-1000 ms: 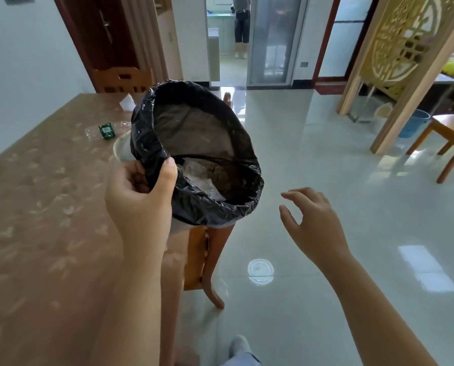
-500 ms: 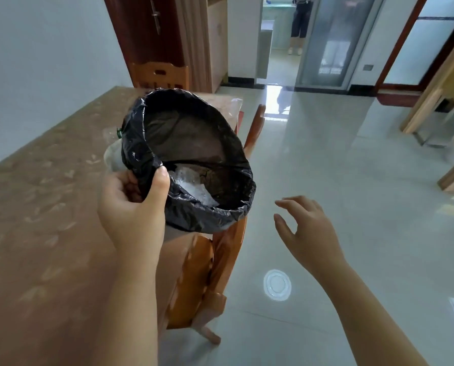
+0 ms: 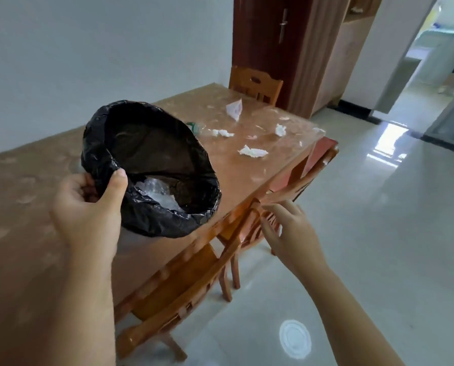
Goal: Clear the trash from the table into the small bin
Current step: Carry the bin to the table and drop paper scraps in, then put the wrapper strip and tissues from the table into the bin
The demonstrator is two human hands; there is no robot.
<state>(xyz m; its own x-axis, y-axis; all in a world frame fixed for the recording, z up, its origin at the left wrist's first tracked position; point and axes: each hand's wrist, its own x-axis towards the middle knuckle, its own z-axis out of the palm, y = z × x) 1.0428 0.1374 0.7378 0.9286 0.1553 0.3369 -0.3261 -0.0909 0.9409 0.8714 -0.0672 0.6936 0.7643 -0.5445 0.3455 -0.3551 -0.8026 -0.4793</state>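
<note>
My left hand [image 3: 88, 207] grips the near rim of the small bin [image 3: 152, 154], lined with a black bag and tilted toward me above the table [image 3: 22, 220]. Clear plastic trash [image 3: 159, 192] lies inside it. My right hand [image 3: 289, 231] hovers open and empty over the chair at the table's right edge. On the far end of the table lie crumpled white tissues [image 3: 252, 151] [image 3: 280, 129] [image 3: 221, 132], a folded white paper [image 3: 235, 109] and a clear plastic bottle [image 3: 196, 128] partly hidden behind the bin.
Two wooden chairs [image 3: 183, 286] [image 3: 286, 191] are tucked along the table's right side, and a third [image 3: 254, 83] stands at the far end. A glossy tiled floor [image 3: 379, 233] lies to the right. A dark door [image 3: 268, 43] is behind the table. A person's leg shows in the far doorway.
The view has swung left, so the far end of the table with its tissues now shows. The bin stays in my left hand; my right hand is now near the chair back.
</note>
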